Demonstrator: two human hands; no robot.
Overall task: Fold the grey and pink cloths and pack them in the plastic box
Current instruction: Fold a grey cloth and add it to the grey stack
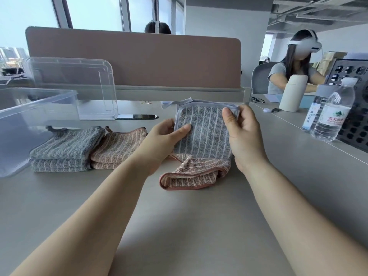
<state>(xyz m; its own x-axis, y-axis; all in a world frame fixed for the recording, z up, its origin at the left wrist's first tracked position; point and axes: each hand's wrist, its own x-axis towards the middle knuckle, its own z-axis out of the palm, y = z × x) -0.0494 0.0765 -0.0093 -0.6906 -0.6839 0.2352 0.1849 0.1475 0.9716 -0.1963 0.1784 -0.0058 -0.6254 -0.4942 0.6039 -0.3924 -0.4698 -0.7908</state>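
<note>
A grey striped cloth (205,132), folded to a square, is held up over the desk between both hands. My left hand (161,144) pinches its left edge and my right hand (243,136) grips its upper right corner. Under it lies a crumpled pink cloth (191,174). To the left sit a folded grey cloth (63,150) and a folded pink cloth (117,148), side by side and touching. The clear plastic box (29,112) stands at the far left, with nothing visible inside.
The box's clear lid (79,84) leans upright against the brown desk divider (139,56). Two water bottles (332,112), a white flask (291,92) and a black perforated tray (356,108) stand at the right. A person with a headset sits at the back right.
</note>
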